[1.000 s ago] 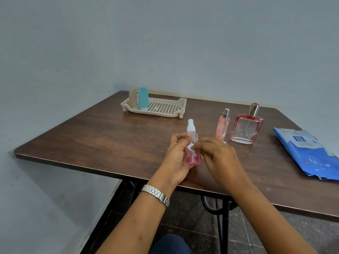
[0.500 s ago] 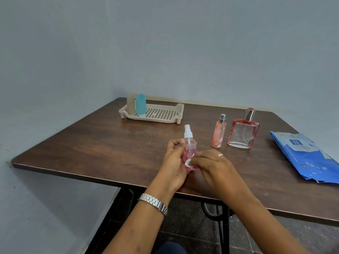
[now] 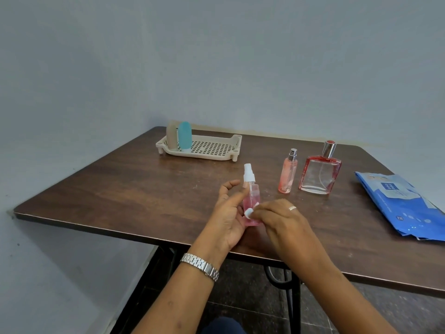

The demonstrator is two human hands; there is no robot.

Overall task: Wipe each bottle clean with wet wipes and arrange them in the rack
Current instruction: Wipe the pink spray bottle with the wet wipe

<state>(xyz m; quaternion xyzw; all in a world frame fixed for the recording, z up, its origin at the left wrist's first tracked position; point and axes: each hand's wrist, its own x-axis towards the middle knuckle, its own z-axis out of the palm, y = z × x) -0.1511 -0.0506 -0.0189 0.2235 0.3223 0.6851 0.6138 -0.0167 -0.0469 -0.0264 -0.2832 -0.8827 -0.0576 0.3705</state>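
Head view, and I've got both hands up front over the near edge of the dark brown wooden tabletop (image 3: 144, 189). The left hand (image 3: 228, 213), steel watch (image 3: 199, 266) on its wrist, holds the small clear spray bottle of pink liquid with a white pump (image 3: 251, 198) upright, fingers curled behind it and thumb sticking out. The right hand (image 3: 281, 220), ring (image 3: 292, 208) showing, pinches a small white wet wipe (image 3: 248, 212) against the bottle's lower body.

From that bottle, at 11 o'clock, the beige perforated plastic rack (image 3: 204, 150) carries a rounded beige bottle (image 3: 172, 136) and a rounded teal bottle (image 3: 185, 135), side by side at its left end. At 2 o'clock stand a slim pink spray bottle (image 3: 287, 174) and a square red-tinted glass perfume bottle (image 3: 320, 174). At 3 o'clock lies the blue wet-wipes pack (image 3: 397, 203).
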